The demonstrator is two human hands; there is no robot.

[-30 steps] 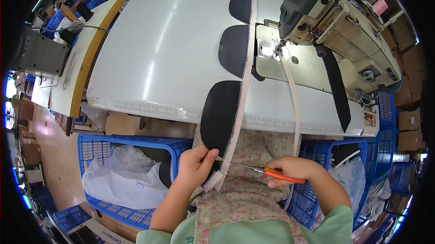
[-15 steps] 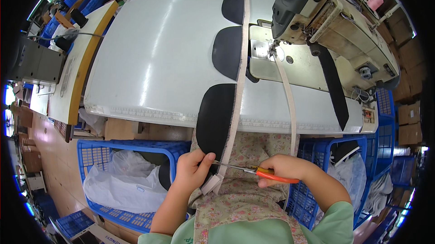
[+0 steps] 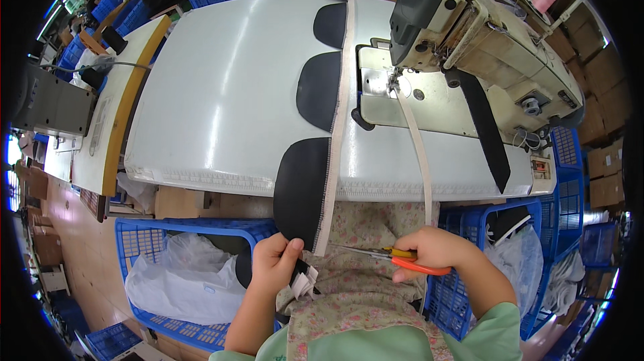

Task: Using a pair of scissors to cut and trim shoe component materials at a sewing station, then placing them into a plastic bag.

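Note:
My left hand (image 3: 270, 268) pinches the lower end of a rounded black piece (image 3: 300, 190) between thumb and fingers. A pale tape (image 3: 340, 113) runs along its straight edge and on to more black pieces (image 3: 318, 90) lying on the table. Beside the thumb, the tape ends in a free, straight edge. Below that, the same hand has a bundle of black pieces with pale tape ends (image 3: 305, 282). My right hand (image 3: 437, 248) is closed around orange-and-yellow-handled scissors (image 3: 421, 267). Their blades point left, just short of the tape's end.
A sewing machine (image 3: 483, 39) stands at the right of the white table (image 3: 194, 92). From its needle area a narrow pale tape (image 3: 417, 143) hangs toward my lap, and a black strip (image 3: 486, 136) lies nearby. Blue crates (image 3: 191, 223) flank me, with plastic bags inside.
The scissors have drawn right, off the tape, which is now cut through below the last black piece. The bundle has come apart from the strip. The strip has shifted left.

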